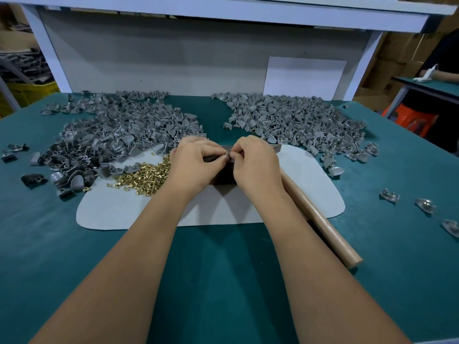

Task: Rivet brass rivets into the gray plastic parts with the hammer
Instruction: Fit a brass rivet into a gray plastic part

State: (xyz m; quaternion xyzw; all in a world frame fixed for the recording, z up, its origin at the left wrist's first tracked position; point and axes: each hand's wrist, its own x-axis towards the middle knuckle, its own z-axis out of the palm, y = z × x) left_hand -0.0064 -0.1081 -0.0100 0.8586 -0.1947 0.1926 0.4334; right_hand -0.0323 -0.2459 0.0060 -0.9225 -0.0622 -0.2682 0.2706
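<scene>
Counter (223, 269), green-topped, carries everything. Two large heaps of gray plastic parts: left heap (119, 135) at 10 o'clock from the hands, right heap (293, 120) at 1 o'clock, with a bare strip of counter between them. Parts are small, matte gray, with curved shell-like faces and small lugs with holes; several in the right heap show a brass spot. Pale gray mat (124, 209) lies at centre, both heaps spilling onto its far corners. Hammer (323, 227) lies on the mat's right side, its light wooden handle running toward 5 o'clock past the mat edge; its head is mostly hidden behind the right hand. Dark block (224, 176) sits on the mat directly under the hands, largely covered by them. Brass rivets (144, 176), a loose pile of short shiny pins, lie on the mat at 9 o'clock from the hands, touching the left heap's edge. Left hand (192, 162) and right hand (255, 162) meet over the block, fingers curled, fingertips pinching a small gray part (229, 158) between them; a brass speck shows at the pinch, too small to tell which hand holds it. Three stray parts (426, 206) lie well apart at 3 o'clock. White back panel (173, 60) stands at 12 o'clock.
</scene>
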